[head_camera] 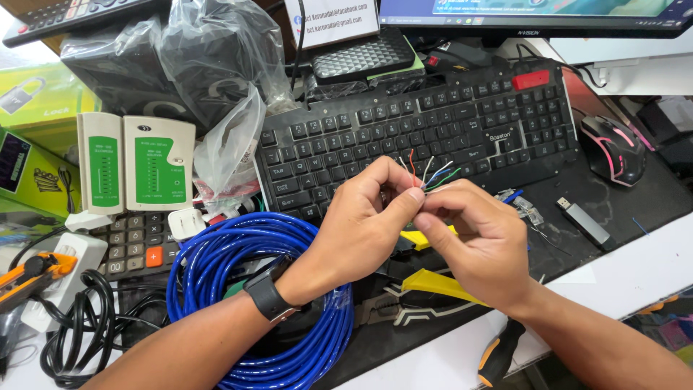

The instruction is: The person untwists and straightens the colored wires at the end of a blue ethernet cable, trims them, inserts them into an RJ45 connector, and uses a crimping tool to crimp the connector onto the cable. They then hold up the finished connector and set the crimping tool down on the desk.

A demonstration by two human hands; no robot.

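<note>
My left hand and my right hand meet above the desk, both pinching the stripped end of a network cable. Its thin coloured wires fan out upward from between my fingertips, in front of a black keyboard. A black watch sits on my left wrist. Under my left forearm lies a coil of blue cable. A yellow-handled crimping tool rests on the black mat below my hands.
A green and white cable tester lies at the left above a calculator. A black and pink mouse, a silver USB stick and clear plugs lie at the right. A screwdriver sits near the front edge.
</note>
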